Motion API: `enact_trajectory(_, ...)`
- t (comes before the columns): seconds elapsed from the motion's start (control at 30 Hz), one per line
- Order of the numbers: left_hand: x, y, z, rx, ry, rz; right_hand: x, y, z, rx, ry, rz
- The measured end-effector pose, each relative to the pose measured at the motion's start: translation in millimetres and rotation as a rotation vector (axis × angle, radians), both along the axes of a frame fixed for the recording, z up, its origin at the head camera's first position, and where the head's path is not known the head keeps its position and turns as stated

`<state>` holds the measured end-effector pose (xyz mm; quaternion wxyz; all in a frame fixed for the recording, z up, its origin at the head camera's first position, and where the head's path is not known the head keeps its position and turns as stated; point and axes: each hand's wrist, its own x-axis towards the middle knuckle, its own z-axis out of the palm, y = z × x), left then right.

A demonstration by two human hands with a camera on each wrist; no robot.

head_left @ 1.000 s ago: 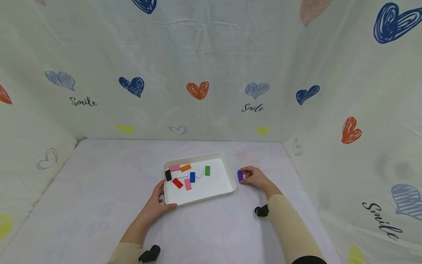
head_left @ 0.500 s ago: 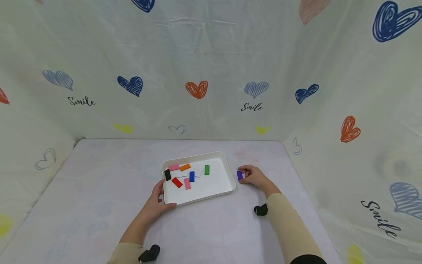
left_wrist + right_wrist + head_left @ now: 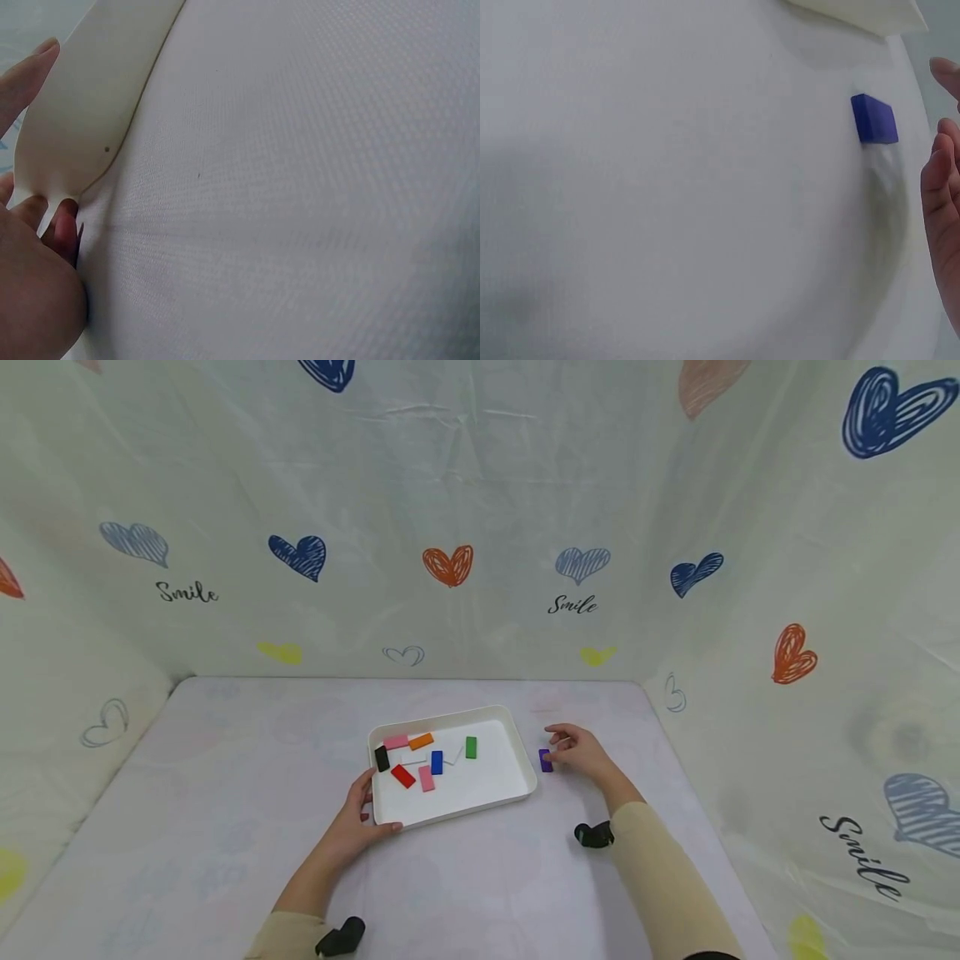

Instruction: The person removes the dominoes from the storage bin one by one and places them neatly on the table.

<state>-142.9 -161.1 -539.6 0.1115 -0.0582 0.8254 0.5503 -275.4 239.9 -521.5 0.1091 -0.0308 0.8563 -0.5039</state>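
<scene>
A small purple block (image 3: pixel 545 764) stands on the table just right of the white tray (image 3: pixel 483 781). My right hand (image 3: pixel 583 753) is over the block with loosely spread fingers. In the right wrist view a gap shows between the fingers (image 3: pixel 937 174) and the purple block (image 3: pixel 874 120). At the tray's near left corner, my left hand (image 3: pixel 351 828) grips the tray, thumb along the front wall and fingers along the left end. The left wrist view shows the thumb (image 3: pixel 34 75) on the tray wall (image 3: pixel 97 90) and fingertips at its corner.
Several small blocks lie in the tray, mostly toward its left: a black one (image 3: pixel 382 758), a red one (image 3: pixel 403 776), an orange one (image 3: pixel 421 741), a blue one (image 3: pixel 437 763), pink and white ones. A green block (image 3: pixel 471 747) lies farther right.
My right hand has let go of the purple block and risen slightly, its fingers parting. The block stays beside the tray. My left hand and the tray have not moved.
</scene>
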Motion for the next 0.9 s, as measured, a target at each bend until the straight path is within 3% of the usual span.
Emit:
enact_trajectory(0.47, 0.3, 0.1, 1.5, 0.009, 0.005, 0.005, 3.4, -54.4, 25.6, -0.086, 0.043, 0.062)
enact_trajectory(0.9, 1.5, 0.9, 2.4, 0.001, 0.01, 0.005, 0.8, -100.5, 19.0, -0.033, 0.07, 0.183)
